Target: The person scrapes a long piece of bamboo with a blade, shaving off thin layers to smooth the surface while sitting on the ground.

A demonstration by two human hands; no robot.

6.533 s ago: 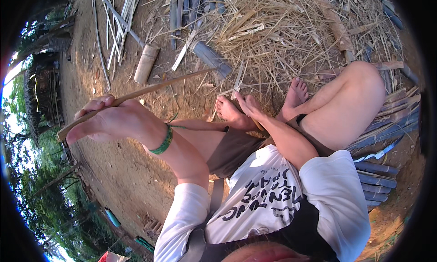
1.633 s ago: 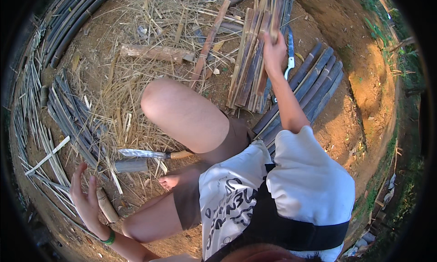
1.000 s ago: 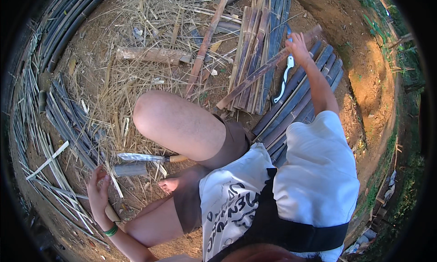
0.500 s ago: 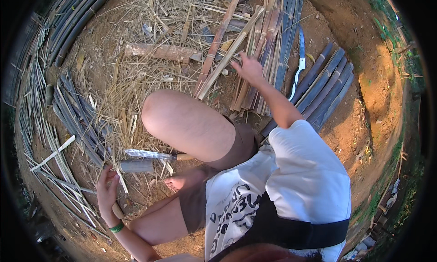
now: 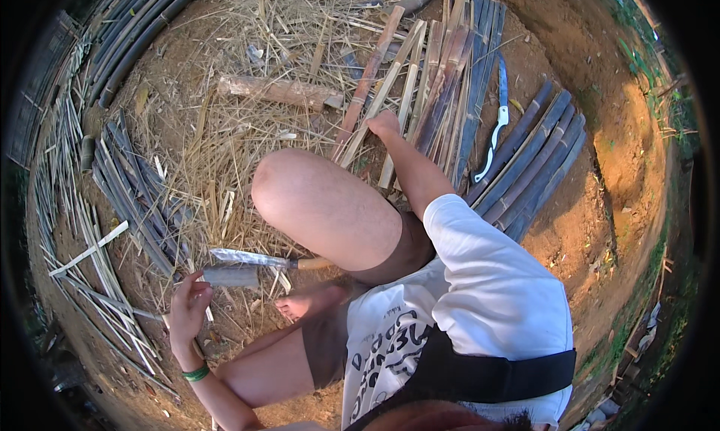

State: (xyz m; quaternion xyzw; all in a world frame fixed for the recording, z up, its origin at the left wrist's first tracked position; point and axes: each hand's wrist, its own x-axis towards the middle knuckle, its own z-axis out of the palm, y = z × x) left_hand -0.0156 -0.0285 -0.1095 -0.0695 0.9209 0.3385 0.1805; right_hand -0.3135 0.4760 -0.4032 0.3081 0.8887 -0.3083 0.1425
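Observation:
My right hand [image 5: 383, 122] is closed round a pale split bamboo strip [image 5: 395, 65] in the pile ahead of me; my fingers' undersides are hidden. Against it on the left leans a reddish-brown bamboo slat [image 5: 365, 82]. To the right lie more brown split bamboo slats [image 5: 442, 94] and darker grey-blue ones [image 5: 480, 64]. My left hand [image 5: 189, 311], green band at the wrist, hovers low on the left with loosely curled fingers apart, holding nothing visible. Beside its fingertips are a short grey bamboo piece [image 5: 231, 276] and a machete [image 5: 251, 258] with a wooden handle.
A curved saw with a white handle [image 5: 491, 142] lies right of the slats, beside dark bamboo lengths [image 5: 529, 165]. A thick bamboo piece [image 5: 281, 92] rests on straw-like shavings [image 5: 225, 142]. Thin strips [image 5: 105, 296] and dark poles [image 5: 142, 41] lie left. My bare foot [image 5: 309, 303] is near the machete.
My right hand has come left and slightly nearer, and its fingers have closed on a strip. Pale strips there now lie farther apart. My left hand has barely moved.

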